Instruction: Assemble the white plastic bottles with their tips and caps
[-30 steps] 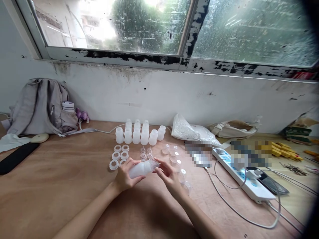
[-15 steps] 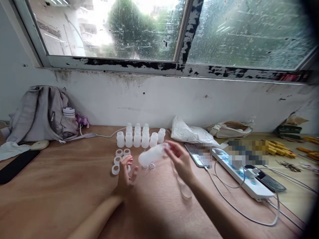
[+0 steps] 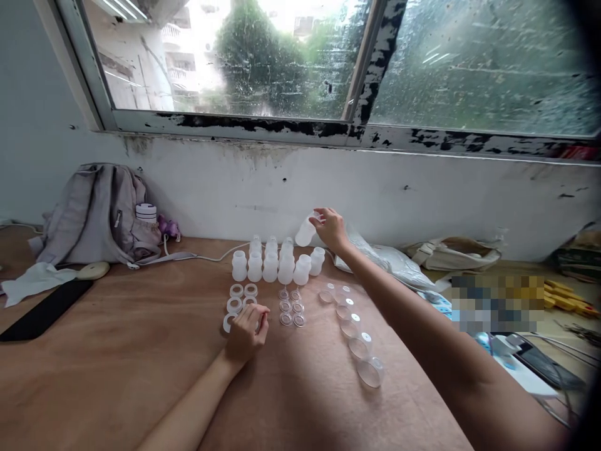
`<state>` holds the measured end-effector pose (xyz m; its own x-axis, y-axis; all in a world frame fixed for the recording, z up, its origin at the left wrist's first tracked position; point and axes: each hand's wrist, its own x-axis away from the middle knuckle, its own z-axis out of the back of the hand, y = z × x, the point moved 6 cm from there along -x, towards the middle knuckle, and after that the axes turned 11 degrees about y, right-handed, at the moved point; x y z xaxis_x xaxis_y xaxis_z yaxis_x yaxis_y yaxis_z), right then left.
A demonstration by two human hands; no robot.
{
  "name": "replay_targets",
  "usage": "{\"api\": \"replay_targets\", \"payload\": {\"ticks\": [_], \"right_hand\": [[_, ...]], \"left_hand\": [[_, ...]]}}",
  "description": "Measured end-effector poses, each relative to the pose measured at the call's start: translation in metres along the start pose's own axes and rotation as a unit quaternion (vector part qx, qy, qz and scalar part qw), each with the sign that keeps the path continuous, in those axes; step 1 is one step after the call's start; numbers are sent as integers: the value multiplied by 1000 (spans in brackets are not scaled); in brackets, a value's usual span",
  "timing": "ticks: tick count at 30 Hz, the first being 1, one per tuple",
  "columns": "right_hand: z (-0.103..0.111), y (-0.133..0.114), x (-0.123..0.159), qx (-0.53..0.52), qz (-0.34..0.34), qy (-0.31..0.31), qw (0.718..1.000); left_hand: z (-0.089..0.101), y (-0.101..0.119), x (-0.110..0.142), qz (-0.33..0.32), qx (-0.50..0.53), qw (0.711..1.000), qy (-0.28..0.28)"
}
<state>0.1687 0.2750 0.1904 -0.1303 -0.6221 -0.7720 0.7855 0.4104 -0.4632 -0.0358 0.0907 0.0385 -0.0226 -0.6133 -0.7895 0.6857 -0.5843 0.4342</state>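
Observation:
My right hand [image 3: 331, 228] grips a frosted baby bottle [image 3: 305, 233] near its clear top, holding it tilted above the back row. Below it, several frosted bottles [image 3: 270, 267] stand upright in rows, the front ones without tops. My left hand [image 3: 246, 331] rests over the white screw rings [image 3: 234, 305] with its fingers curled and hides some of them; whether it holds one is not visible. To its right lie clear silicone nipples [image 3: 285, 307] in two columns. Clear domed caps [image 3: 370, 372] form a slanting line farther right.
Against the wall at left leans a grey backpack [image 3: 103, 216], with a black flat case [image 3: 47, 311] in front. A white plastic package [image 3: 392, 263] lies behind my right forearm. A power strip [image 3: 530, 378] with cables and a dark phone [image 3: 549, 361] are at right.
The bottle has left my left hand and moved up and back in my right hand. My left hand opened, then came over the screw rings with fingers curled.

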Motion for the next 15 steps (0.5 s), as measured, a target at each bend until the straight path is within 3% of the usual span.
{"api": "replay_targets", "payload": {"ticks": [7,15], "right_hand": [[-39,41,18,45,-58,-81,994],[-53,53,40,47,-40,-172,983]], "left_hand": [[-2,-6,-1,-12,-34,999,-5],[-2,-9,-3,-12,-71,997,-28]]}}
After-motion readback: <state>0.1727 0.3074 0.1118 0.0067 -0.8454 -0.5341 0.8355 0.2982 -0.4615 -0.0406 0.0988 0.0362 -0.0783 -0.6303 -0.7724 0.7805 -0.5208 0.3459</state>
